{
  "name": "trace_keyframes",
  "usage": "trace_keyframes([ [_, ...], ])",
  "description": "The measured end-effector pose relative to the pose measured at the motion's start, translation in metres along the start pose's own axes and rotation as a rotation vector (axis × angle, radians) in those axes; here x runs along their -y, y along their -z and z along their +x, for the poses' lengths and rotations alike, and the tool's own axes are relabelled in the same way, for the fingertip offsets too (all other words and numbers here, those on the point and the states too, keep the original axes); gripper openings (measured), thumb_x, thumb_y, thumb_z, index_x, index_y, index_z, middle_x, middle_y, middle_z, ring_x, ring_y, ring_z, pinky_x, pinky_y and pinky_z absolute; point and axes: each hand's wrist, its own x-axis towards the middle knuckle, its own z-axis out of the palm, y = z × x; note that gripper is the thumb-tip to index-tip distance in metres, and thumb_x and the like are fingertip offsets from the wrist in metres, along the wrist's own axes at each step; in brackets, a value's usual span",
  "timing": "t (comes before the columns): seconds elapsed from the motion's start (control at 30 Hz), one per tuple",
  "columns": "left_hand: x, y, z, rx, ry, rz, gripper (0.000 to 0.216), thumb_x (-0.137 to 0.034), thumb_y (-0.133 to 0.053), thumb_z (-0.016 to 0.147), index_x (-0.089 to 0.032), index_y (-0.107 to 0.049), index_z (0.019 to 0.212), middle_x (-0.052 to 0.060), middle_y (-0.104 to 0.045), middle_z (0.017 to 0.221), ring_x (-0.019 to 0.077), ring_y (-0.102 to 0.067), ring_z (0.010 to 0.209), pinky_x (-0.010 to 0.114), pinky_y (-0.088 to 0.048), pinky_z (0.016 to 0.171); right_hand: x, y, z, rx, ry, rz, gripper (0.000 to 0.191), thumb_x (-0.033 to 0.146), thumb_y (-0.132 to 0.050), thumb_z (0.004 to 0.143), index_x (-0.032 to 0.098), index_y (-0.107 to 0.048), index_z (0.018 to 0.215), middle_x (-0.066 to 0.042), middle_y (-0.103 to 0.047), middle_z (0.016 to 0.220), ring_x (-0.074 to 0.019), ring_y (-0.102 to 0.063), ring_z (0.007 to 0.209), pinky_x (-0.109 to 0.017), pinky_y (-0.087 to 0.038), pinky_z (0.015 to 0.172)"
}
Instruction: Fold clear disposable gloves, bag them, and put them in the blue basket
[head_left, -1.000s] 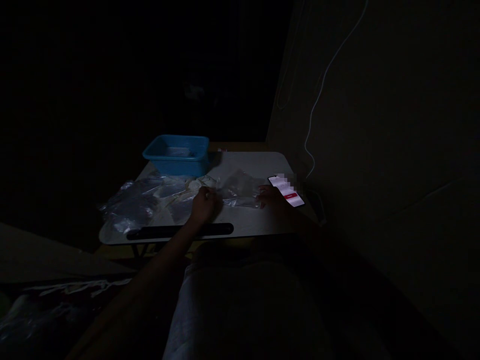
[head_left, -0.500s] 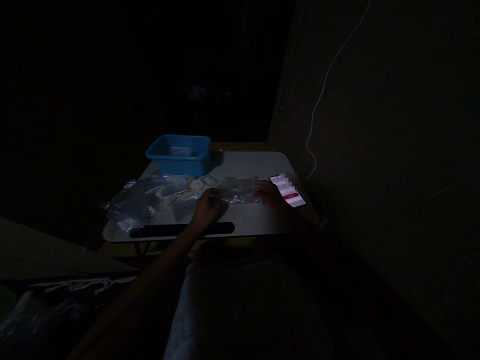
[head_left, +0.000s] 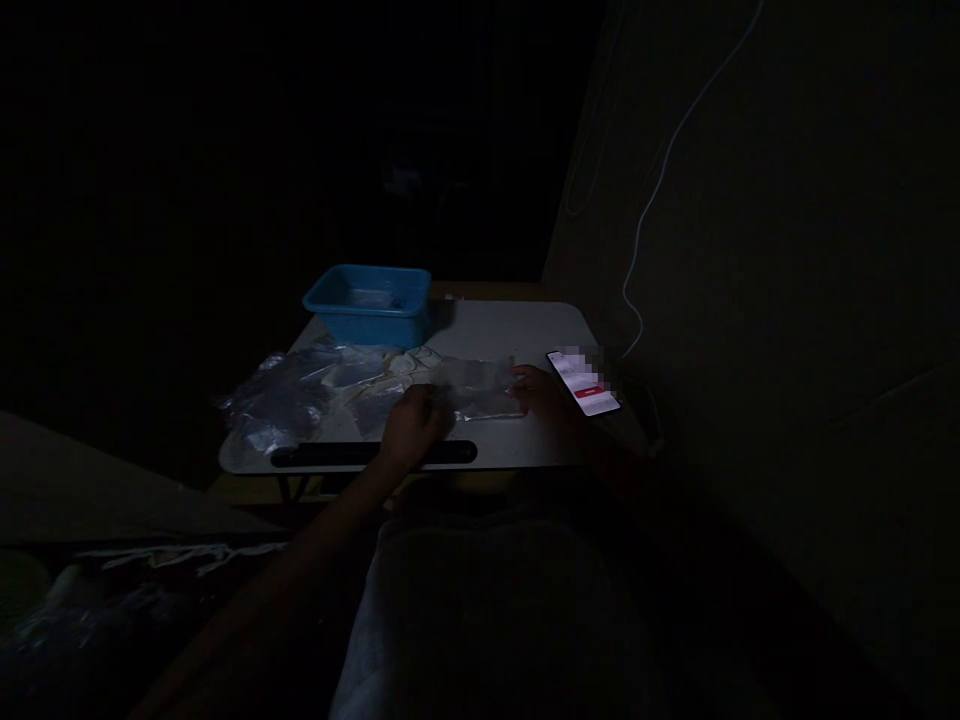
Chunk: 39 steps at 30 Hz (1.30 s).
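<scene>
A clear plastic bag [head_left: 486, 402] lies across the front middle of a small white table [head_left: 517, 325], between my two hands. My left hand [head_left: 411, 425] is closed, its thumb and fingers pinched at the bag's left edge. At the opposite edge, my right hand [head_left: 537, 390] grips the plastic with curled fingers, though its underside is lost in shadow. More clear plastic packets [head_left: 375, 405] lie flat just left of my left hand. Behind them are small pale round items [head_left: 403, 364], too dim to name.
A blue plastic basin [head_left: 375, 328] stands at the back left with something pale inside. Crumpled clear plastic [head_left: 274, 405] is heaped on the left. A lit phone [head_left: 589, 395] lies by the right edge. A black strip [head_left: 322, 455] runs along the front. A white cable [head_left: 637, 240] hangs at right.
The view has shifted slightly, so the table sits a little further right. My left hand has turned a little at the bag's left edge, and the bag lies flatter.
</scene>
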Motion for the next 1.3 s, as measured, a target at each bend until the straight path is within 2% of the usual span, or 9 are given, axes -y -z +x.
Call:
trace_keyframes([
  [0.13, -0.016, -0.002, -0.002, 0.053, -0.196, 0.200, 0.036, -0.023, -0.042, 0.077, -0.014, -0.054, 0.109, 0.013, -0.057, 0.112, 0.0264, -0.050, 0.106, 0.041, -0.038, 0.090, 0.002, 0.005, -0.008, 0.020, 0.014, -0.073, 0.031, 0.015, -0.054, 0.070, 0.016, -0.053, 0.101, 0.002, -0.057, 0.065, -0.0084, -0.050, 0.044, -0.022, -0.040, 0.045],
  [0.27, -0.028, -0.014, -0.006, 0.155, -0.328, 0.281, 0.047, -0.027, -0.034, 0.085, -0.012, -0.037, 0.129, 0.015, -0.039, 0.135, 0.0258, -0.033, 0.126, 0.045, -0.026, 0.101, 0.004, 0.007, -0.010, -0.014, 0.012, -0.100, 0.031, 0.015, -0.055, 0.070, 0.016, -0.053, 0.101, 0.002, -0.057, 0.064, -0.0074, -0.049, 0.044, -0.020, -0.039, 0.043],
  [0.37, -0.028, -0.026, -0.009, 0.176, -0.264, 0.335, 0.051, -0.033, -0.031, 0.087, -0.009, -0.032, 0.132, 0.018, -0.032, 0.139, 0.0275, -0.024, 0.130, 0.049, -0.020, 0.103, 0.004, 0.008, -0.009, -0.041, 0.000, -0.089, 0.033, 0.017, -0.056, 0.070, 0.017, -0.054, 0.103, 0.003, -0.057, 0.059, -0.0076, -0.049, 0.044, -0.019, -0.039, 0.044],
  [0.57, -0.025, -0.030, -0.013, 0.193, -0.154, 0.384, 0.052, -0.033, -0.033, 0.086, -0.006, -0.034, 0.130, 0.022, -0.035, 0.136, 0.0306, -0.028, 0.128, 0.054, -0.018, 0.102, 0.000, 0.009, -0.009, -0.012, -0.111, 0.013, 0.040, 0.017, -0.055, 0.069, 0.017, -0.052, 0.109, 0.003, -0.060, 0.059, -0.0099, -0.053, 0.048, -0.020, -0.041, 0.046],
  [0.67, -0.025, -0.025, -0.011, 0.159, -0.144, 0.335, 0.047, -0.031, -0.034, 0.085, -0.009, -0.040, 0.126, 0.020, -0.039, 0.134, 0.0312, -0.032, 0.126, 0.054, -0.024, 0.099, -0.004, 0.008, -0.011, -0.018, -0.074, 0.004, 0.046, 0.011, -0.059, 0.063, 0.016, -0.053, 0.108, 0.002, -0.060, 0.062, -0.0122, -0.057, 0.058, -0.022, -0.044, 0.053],
  [0.87, -0.010, -0.025, -0.002, -0.062, -0.021, 0.096, 0.042, -0.022, -0.036, 0.080, -0.012, -0.043, 0.121, 0.016, -0.051, 0.121, 0.0243, -0.049, 0.111, 0.041, -0.038, 0.093, -0.009, 0.003, -0.006, -0.024, 0.007, -0.103, 0.045, 0.008, -0.061, 0.063, 0.016, -0.055, 0.107, 0.000, -0.063, 0.069, -0.0150, -0.060, 0.070, -0.026, -0.048, 0.063],
  [1.0, -0.004, -0.027, -0.001, -0.081, -0.016, 0.032, 0.049, -0.017, -0.043, 0.070, -0.014, -0.042, 0.120, 0.013, -0.052, 0.120, 0.0247, -0.050, 0.109, 0.041, -0.039, 0.093, -0.009, 0.001, 0.002, -0.019, -0.031, -0.136, 0.043, 0.008, -0.063, 0.062, 0.016, -0.058, 0.104, -0.001, -0.063, 0.069, -0.0155, -0.060, 0.068, -0.027, -0.048, 0.061],
  [1.17, -0.005, -0.027, -0.002, -0.063, -0.027, -0.004, 0.056, -0.015, -0.049, 0.060, -0.014, -0.045, 0.116, 0.013, -0.051, 0.120, 0.0265, -0.048, 0.110, 0.040, -0.038, 0.095, -0.010, -0.003, 0.008, -0.074, 0.008, -0.136, 0.033, 0.012, -0.061, 0.063, 0.017, -0.062, 0.096, -0.004, -0.064, 0.077, -0.0166, -0.060, 0.071, -0.027, -0.047, 0.062],
  [1.3, -0.007, -0.023, -0.003, -0.083, -0.012, -0.070, 0.050, -0.014, -0.049, 0.060, -0.013, -0.049, 0.110, 0.014, -0.052, 0.115, 0.0266, -0.048, 0.109, 0.042, -0.038, 0.095, -0.012, -0.009, 0.010, -0.108, 0.058, -0.147, 0.029, 0.014, -0.059, 0.065, 0.018, -0.062, 0.094, -0.003, -0.065, 0.078, -0.0166, -0.060, 0.074, -0.028, -0.048, 0.065],
])
